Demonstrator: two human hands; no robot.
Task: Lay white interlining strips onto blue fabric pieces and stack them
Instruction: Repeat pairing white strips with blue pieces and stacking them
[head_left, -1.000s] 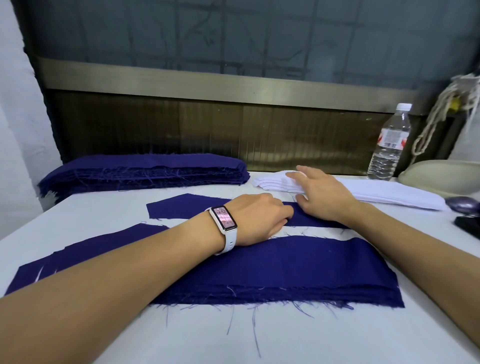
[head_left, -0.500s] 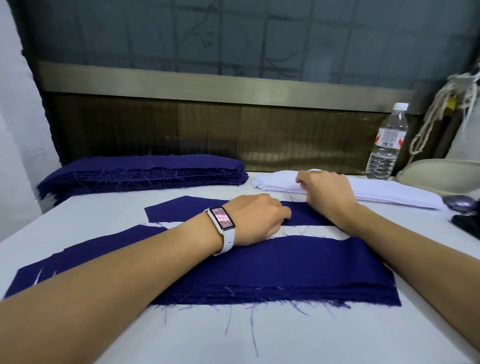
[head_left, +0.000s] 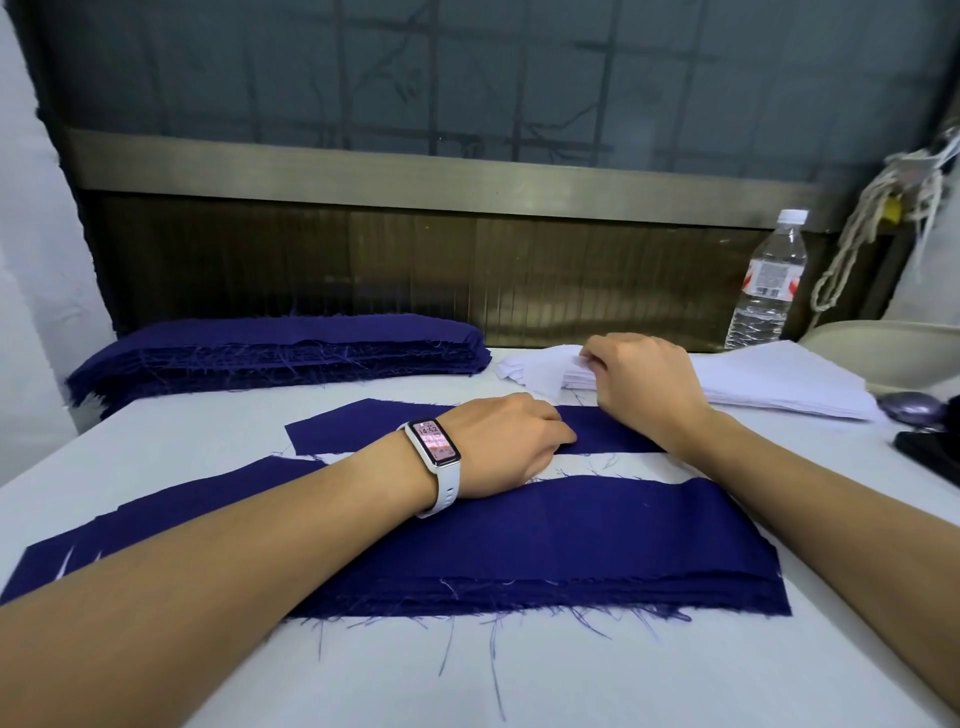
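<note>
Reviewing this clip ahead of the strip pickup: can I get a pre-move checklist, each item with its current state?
1. Single blue piece lies flat, no white strip showing on it: ok.
2. Left hand rests on that piece, steadying it: ok.
3. Right hand has fingers curled over the end of the white interlining stack: ok.
4. Only one strip separated: cannot tell, the fingers hide the layers.
5. Near blue stack free to receive the pair: not ok, the left forearm lies across it.
6. Water bottle upright, behind the white stack: ok.
</note>
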